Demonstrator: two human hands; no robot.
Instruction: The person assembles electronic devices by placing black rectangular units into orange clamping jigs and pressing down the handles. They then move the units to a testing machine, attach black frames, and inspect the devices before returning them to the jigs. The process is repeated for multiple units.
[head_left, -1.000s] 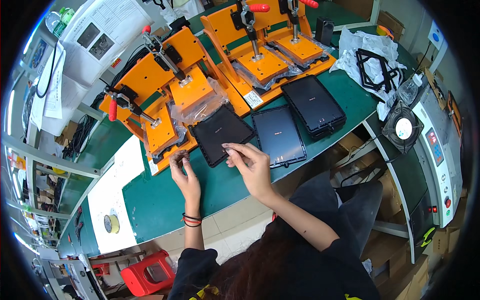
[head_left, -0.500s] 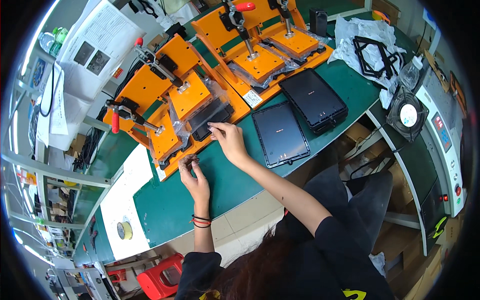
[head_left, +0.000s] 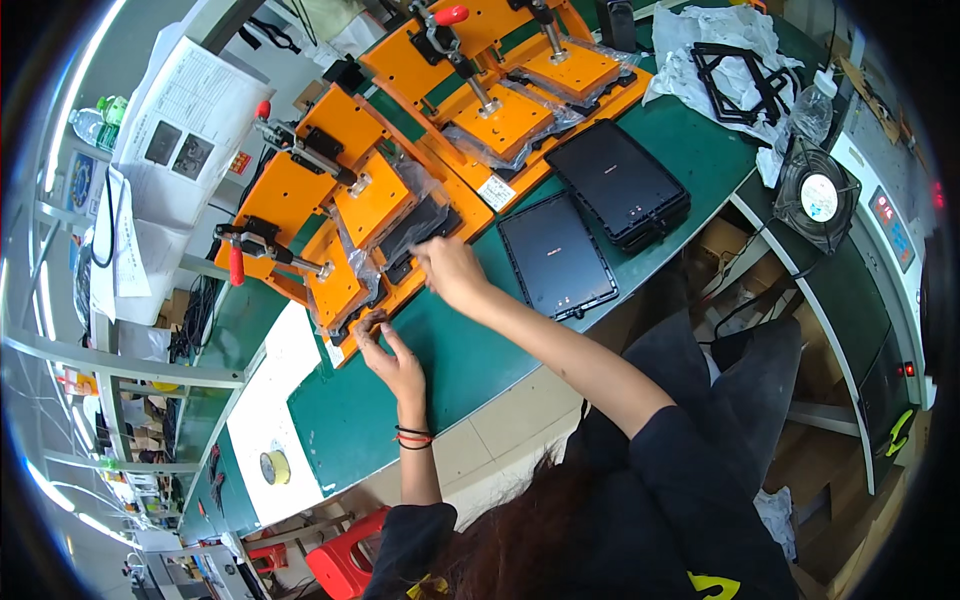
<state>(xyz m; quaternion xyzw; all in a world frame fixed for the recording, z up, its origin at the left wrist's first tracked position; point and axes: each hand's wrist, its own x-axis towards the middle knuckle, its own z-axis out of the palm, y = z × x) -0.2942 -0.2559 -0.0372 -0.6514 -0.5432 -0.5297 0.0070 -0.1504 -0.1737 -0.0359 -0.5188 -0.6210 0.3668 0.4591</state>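
My right hand point(head_left: 452, 272) is closed, fingertips bent down at the near edge of a black flat part point(head_left: 425, 225) in the left orange clamp fixture point(head_left: 440, 170). Whatever its fingers pinch is too small to make out. Clear plastic film point(head_left: 425, 190) lies loosely over that part, beside an orange pressure plate point(head_left: 373, 197). My left hand point(head_left: 398, 368) is at the fixture's near left edge, its fingers curled around something small and dark that I cannot name. To the right of my right hand lie a black flat panel point(head_left: 558, 255) and a stack of black panels point(head_left: 620, 180).
A second orange clamp fixture point(head_left: 500, 120) stands farther back. Black frames point(head_left: 740, 85) lie on white wrapping at the far right, near a small fan point(head_left: 817, 197). A yellow tape roll point(head_left: 274, 467) sits on a white sheet at left. The green table's front edge point(head_left: 480, 408) runs close to me.
The whole view has shifted slightly. My right hand's fingers have curled in and turned lower over the black part's edge. My left hand stays at the fixture's edge.
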